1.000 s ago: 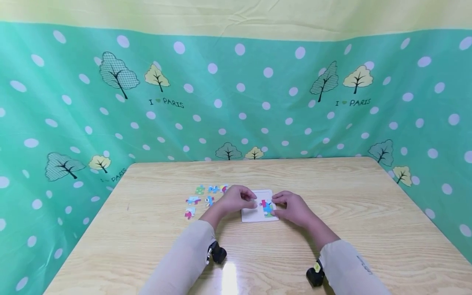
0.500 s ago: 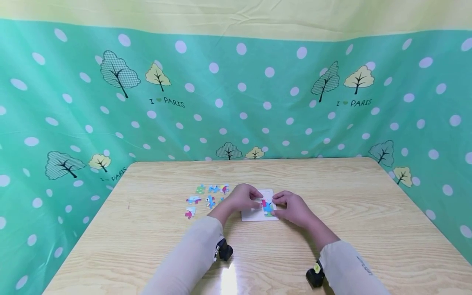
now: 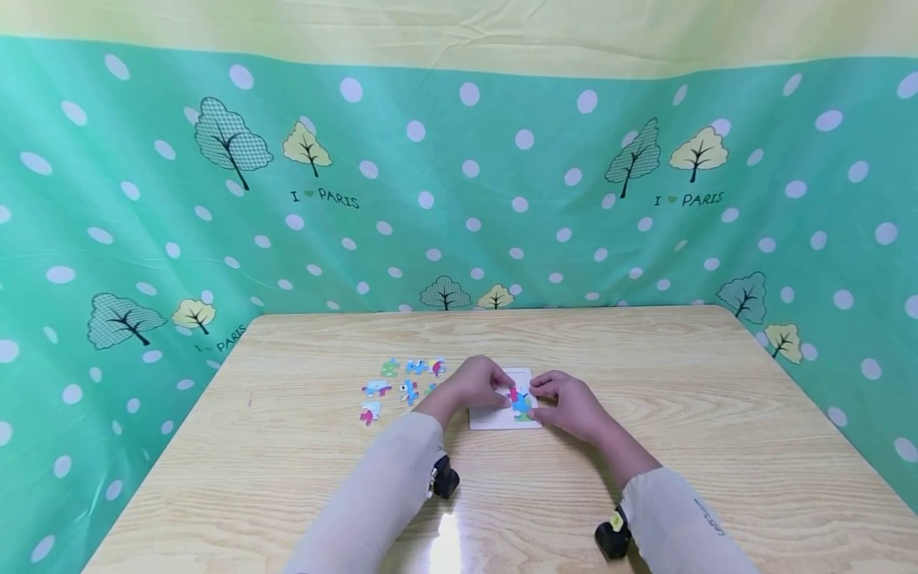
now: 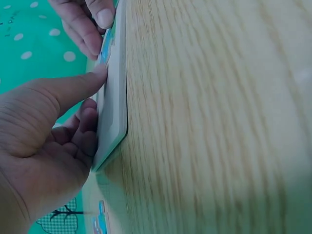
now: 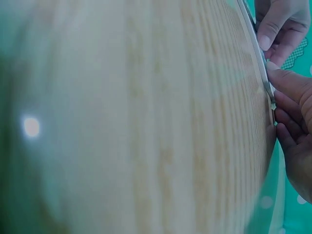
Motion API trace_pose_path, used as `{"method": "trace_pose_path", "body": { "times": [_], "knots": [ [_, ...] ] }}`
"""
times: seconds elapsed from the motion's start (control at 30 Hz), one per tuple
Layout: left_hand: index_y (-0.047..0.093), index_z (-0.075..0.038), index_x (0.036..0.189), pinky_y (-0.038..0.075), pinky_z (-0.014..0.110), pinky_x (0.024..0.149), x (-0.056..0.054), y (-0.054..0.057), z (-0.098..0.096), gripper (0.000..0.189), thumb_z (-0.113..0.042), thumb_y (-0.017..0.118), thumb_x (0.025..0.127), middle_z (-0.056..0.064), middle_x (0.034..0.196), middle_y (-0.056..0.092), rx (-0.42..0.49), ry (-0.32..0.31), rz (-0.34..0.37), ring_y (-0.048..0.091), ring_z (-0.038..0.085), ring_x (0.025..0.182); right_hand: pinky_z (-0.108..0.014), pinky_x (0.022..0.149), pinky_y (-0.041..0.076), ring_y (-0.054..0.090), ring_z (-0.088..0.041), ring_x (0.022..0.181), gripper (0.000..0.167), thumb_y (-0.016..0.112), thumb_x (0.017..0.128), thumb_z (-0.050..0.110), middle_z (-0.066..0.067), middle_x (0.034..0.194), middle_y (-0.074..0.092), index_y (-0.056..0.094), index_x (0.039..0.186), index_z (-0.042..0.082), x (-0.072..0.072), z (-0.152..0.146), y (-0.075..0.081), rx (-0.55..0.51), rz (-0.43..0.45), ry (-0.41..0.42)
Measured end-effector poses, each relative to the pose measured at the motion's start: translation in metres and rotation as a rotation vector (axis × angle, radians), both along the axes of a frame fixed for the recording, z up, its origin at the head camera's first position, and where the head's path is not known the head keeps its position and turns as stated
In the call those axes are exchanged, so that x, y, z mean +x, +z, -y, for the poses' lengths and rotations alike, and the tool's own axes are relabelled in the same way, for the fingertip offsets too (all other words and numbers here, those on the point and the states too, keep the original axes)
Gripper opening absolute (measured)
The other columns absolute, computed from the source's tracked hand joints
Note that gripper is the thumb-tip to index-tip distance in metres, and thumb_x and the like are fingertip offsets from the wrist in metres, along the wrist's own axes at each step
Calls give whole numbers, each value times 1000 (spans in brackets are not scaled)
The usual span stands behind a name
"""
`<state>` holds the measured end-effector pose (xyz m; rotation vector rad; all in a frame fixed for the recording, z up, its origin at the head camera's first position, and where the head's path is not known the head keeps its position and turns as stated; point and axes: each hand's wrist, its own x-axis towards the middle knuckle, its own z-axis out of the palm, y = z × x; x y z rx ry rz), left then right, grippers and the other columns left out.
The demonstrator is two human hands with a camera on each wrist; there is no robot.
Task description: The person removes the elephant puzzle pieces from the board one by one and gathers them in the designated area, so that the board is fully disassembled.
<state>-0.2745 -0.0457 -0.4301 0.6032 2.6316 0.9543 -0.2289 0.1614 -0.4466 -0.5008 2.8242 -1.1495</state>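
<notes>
A white puzzle board [image 3: 482, 421] lies flat on the table. Joined jigsaw pieces [image 3: 521, 403] in pink, blue and green cover part of its right side. My left hand [image 3: 473, 384] reaches over the board from the left and pinches a jigsaw piece at the left edge of the joined ones; the fingers largely hide it. In the left wrist view, the left thumb [image 4: 83, 90] is extended onto the board's face and the other fingers are curled below it. My right hand [image 3: 570, 404] holds the board's right edge, thumb near the green part and fingertips farther up.
Several loose jigsaw pieces [image 3: 377, 388] lie in loose rows left of the board, some partly behind the left hand. The wooden table [image 3: 681, 375] ends at a green dotted curtain [image 3: 459, 191]. Black cameras [image 3: 445, 477] are strapped at both wrists.
My left hand has shifted right across the board, up to the joined pieces, uncovering more loose pieces behind it. The right hand stays at the board's right edge.
</notes>
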Motion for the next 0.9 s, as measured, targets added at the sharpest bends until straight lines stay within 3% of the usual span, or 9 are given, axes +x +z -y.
{"method": "trace_pose_path", "body": {
  "times": [0.43, 0.7, 0.9],
  "knots": [
    [76, -12, 92, 45, 22, 70, 2, -1, -4, 19, -9, 84, 75, 0, 82, 63, 84, 55, 55, 52, 10, 76, -43, 100, 45, 56, -28, 116, 38, 80, 81, 12, -3, 121, 62, 69, 114, -3, 0, 1, 0, -5, 7, -2],
    [71, -11, 89, 50, 23, 74, 3, -2, -6, 24, -1, 85, 71, -1, 80, 68, 201, 72, 102, 61, 10, 74, -43, 100, 45, 57, -28, 116, 36, 80, 81, 12, -4, 120, 62, 70, 113, -4, 0, 1, 0, -23, 5, 3],
    [77, -13, 94, 51, 23, 75, 3, -2, -6, 25, 2, 81, 75, -5, 79, 70, 200, 48, 63, 63, 7, 74, -43, 100, 45, 57, -28, 116, 37, 80, 81, 12, -4, 121, 62, 70, 112, -5, 0, 0, 0, -13, 5, 2]
  ]
}}
